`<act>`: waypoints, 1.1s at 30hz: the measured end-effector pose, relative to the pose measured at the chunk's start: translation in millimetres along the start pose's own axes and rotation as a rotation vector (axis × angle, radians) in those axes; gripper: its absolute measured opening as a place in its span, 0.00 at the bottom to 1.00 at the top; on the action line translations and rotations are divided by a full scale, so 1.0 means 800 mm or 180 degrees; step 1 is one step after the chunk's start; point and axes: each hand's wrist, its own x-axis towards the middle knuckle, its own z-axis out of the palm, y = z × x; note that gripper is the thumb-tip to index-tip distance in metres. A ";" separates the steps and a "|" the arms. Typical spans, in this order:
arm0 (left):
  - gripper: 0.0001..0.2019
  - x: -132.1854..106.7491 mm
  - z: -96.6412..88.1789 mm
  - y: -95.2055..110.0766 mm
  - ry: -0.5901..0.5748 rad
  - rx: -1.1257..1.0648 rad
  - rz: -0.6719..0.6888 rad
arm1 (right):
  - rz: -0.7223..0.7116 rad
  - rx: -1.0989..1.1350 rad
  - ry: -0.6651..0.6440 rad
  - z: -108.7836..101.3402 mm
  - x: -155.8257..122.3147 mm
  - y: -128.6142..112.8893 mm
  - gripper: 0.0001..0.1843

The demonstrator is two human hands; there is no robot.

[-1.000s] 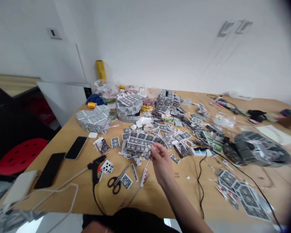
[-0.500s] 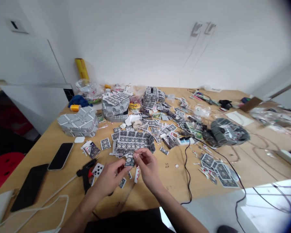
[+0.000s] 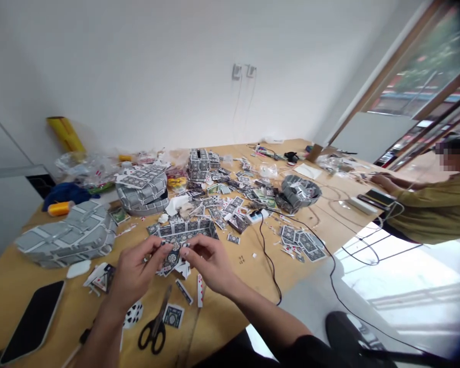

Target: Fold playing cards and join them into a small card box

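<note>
Between my two hands is a dark patterned piece of playing card [image 3: 171,259]. My left hand [image 3: 140,268] pinches its left side, with thumb and fingers together. My right hand [image 3: 211,261] is closed at its right side, fingertips on the edge. Just behind them stands an open box made of playing cards [image 3: 199,230], its front partly hidden by my hands. Below my hands lie black-handled scissors [image 3: 153,329], a card piece [image 3: 173,315], a dark card strip [image 3: 184,292] and a white strip with red marks [image 3: 200,291].
Grey card-covered boxes [image 3: 71,235] stand at left. Scattered cards [image 3: 230,207] cover the middle. A black phone [image 3: 34,319] lies front left. Black cable [image 3: 266,260] runs off a power strip [image 3: 255,217]. At right, another person [image 3: 433,204] reaches over the table.
My view has swung right, bringing the other person and the window into sight. Both hands keep hold of the card piece, and the scissors now show below them.
</note>
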 end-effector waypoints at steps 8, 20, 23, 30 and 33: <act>0.16 -0.006 -0.010 -0.007 -0.0139 -0.0286 -0.0108 | -0.0164 -0.0267 0.0046 0.005 0.010 -0.002 0.20; 0.12 -0.004 -0.013 -0.028 -0.0539 -0.0537 0.0042 | 0.0051 -0.0895 -0.0257 -0.006 0.003 -0.011 0.25; 0.14 -0.004 -0.014 -0.018 -0.0553 -0.0520 0.0195 | 0.0083 -0.1071 -0.0567 -0.010 0.000 -0.021 0.27; 0.12 -0.007 -0.002 -0.009 -0.0796 -0.0464 0.0327 | 0.0072 -0.1486 -0.1283 -0.013 -0.012 -0.031 0.26; 0.13 -0.007 0.002 -0.010 -0.0914 -0.0414 0.0302 | 0.0102 -0.1503 -0.1229 -0.014 -0.017 -0.024 0.26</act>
